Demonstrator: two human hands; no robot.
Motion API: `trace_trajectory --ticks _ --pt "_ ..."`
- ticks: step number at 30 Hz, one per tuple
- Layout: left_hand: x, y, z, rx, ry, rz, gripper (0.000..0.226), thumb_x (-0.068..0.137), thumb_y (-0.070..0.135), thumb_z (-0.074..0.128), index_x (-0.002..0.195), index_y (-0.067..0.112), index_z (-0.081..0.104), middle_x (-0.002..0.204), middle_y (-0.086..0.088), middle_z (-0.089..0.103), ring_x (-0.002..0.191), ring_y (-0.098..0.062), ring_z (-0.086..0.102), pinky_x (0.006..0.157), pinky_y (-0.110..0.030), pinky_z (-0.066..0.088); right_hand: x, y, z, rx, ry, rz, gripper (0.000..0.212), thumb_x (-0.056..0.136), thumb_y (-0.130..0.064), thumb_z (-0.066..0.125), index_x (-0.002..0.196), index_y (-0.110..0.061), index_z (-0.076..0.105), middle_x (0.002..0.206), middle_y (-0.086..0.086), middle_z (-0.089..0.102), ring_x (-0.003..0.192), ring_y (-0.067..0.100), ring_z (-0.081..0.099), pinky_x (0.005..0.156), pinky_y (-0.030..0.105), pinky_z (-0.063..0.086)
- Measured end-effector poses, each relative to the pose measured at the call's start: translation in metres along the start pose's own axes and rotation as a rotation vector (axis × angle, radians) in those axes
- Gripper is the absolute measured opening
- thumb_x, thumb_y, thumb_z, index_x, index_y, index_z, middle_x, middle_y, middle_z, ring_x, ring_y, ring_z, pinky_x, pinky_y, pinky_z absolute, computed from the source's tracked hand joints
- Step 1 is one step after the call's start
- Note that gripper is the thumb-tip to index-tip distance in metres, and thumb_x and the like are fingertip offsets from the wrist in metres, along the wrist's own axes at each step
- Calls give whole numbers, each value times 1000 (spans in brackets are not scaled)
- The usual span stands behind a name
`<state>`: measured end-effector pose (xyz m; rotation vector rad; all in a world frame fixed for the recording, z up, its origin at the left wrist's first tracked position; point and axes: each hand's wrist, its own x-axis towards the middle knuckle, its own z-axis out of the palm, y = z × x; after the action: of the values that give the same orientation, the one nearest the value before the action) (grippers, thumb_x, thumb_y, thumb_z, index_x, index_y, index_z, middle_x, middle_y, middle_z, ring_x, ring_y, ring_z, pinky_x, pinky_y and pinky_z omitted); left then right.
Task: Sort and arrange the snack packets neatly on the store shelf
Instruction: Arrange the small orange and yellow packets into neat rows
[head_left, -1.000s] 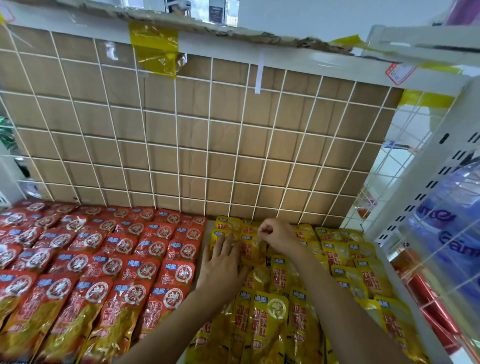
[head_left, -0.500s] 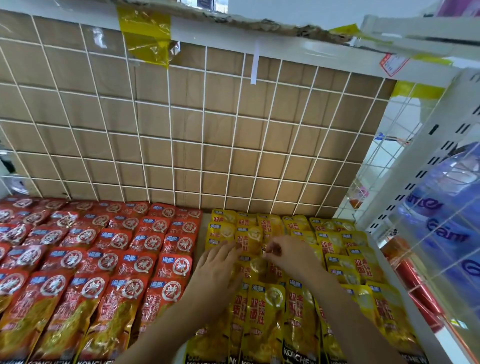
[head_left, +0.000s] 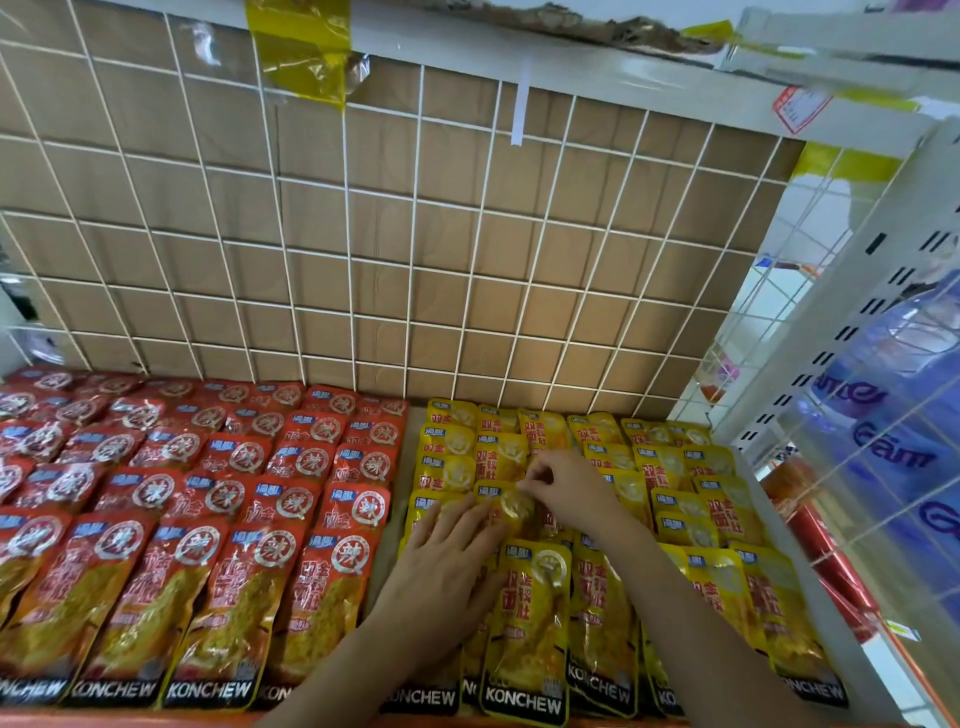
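Fingertips of the right hand (head_left: 563, 486) pinch a yellow packet (head_left: 511, 506); left hand (head_left: 447, 553) lies flat beside that grip. Red packets (head_left: 249, 519) left, labelled KONCHEW.

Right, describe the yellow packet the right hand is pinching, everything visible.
The yellow packet is a glossy foil-like pouch with a small blue logo patch at its top left corner and a pale round emblem. It lies flat in the yellow block, overlapped by the packet in front of it. The right hand pinches its upper right edge between fingertips, while the left hand presses flat on the neighbouring packets beside it, fingertips reaching its left edge.
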<state>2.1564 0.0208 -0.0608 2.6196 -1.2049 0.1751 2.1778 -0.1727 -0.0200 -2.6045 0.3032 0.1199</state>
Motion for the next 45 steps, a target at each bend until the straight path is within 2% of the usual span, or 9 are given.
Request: trace_trajectory --ticks 6,13,17,21,27,33,36,39,45 --pt "1 0 -1 24 33 7 41 86 48 37 120 33 54 130 7 56 121 -13 51 97 -40 48 8 -4 -1 87 119 44 18 89 -25 60 76 -15 52 65 -8 48 58 2 43 51 18 29" --pt "0 0 6 62 94 21 42 86 49 37 117 33 59 127 8 59 121 -12 53 97 -40 47 19 -4 1 42 114 67 25 89 -24 60 68 -17 47 66 -12 46 66 9 46 53 21 31" --pt "0 -1 9 72 141 27 41 86 49 37 118 33 58 126 8 60 121 -13 53 96 -40 48 18 -2 1 51 108 37 31 88 -22 61 64 -22 42 66 -13 44 61 1 41 51 17 27" --pt "1 -2 13 55 163 29 41 86 49 37 119 33 55 126 8 59 121 -12 52 97 -40 47 19 -2 1 56 111 28 18 87 -21 63 74 -14 52 66 -15 44 60 -2 39 51 15 25" --pt "0 -3 14 57 178 33 42 86 49 36 118 33 57 125 8 60 120 -12 54 98 -37 46 17 -2 2 72 137 28 16 87 -22 63 78 -13 54 66 -16 44 62 0 42 51 14 26" --pt "0 -5 10 -9 191 20 41 87 48 37 119 32 55 123 12 59 119 -7 51 97 -34 45 -1 -6 -7 102 250 37 16 87 -31 61 92 -16 62 81 -7 55 77 9 51 65 23 37" --pt "-1 -9 7 -71 214 9 37 87 45 38 116 32 56 121 14 59 118 -6 47 96 -29 43 -24 -5 -13 21 173 -9 14 86 -38 61 84 -23 61 78 -9 58 75 9 55 62 23 41" --pt "-3 -13 7 -119 215 3 37 88 45 39 118 31 55 122 13 59 119 -7 45 96 -30 42 -53 -9 -19 -93 46 -33 19 84 -45 61 78 -28 57 79 -11 57 75 6 53 58 19 36" --pt "-6 -14 7 -111 216 12 35 86 43 40 115 30 55 119 11 60 114 -11 55 93 -31 45 -75 -10 -13 -240 -47 -34 32 81 -52 61 103 -28 63 102 -10 38 107 8 43 84 28 38"
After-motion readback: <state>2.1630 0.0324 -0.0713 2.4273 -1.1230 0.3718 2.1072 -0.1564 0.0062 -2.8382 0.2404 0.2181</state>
